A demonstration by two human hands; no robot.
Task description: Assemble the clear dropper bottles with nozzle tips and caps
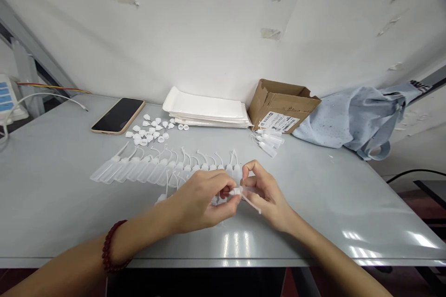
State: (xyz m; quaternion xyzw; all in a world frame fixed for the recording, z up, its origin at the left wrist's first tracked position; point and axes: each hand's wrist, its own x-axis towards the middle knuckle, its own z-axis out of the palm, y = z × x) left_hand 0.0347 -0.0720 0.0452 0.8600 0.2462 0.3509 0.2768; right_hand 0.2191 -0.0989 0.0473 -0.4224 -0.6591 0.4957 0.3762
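My right hand [266, 195] is closed around a small translucent plastic bottle, whose body is mostly hidden by the fingers. The bottle's white cone nozzle [235, 191] points left, with a thin needle-like tip, and a soft strap [251, 203] dangles from its neck. My left hand [205, 199] has thumb and fingers curled in a pinch at that nozzle. Behind and partly under my left hand, a row of similar small bottles [139, 169] lies flat, their straps pointing away. More bottles are half hidden beneath that hand.
Loose white caps [149, 134] lie in a pile near a phone [118, 116]. Along the wall are stacked white envelopes [209, 110], a cardboard box [278, 106] and a light blue cloth bag [348, 120]. Several bottles [268, 141] lie before the box on the grey table [348, 204].
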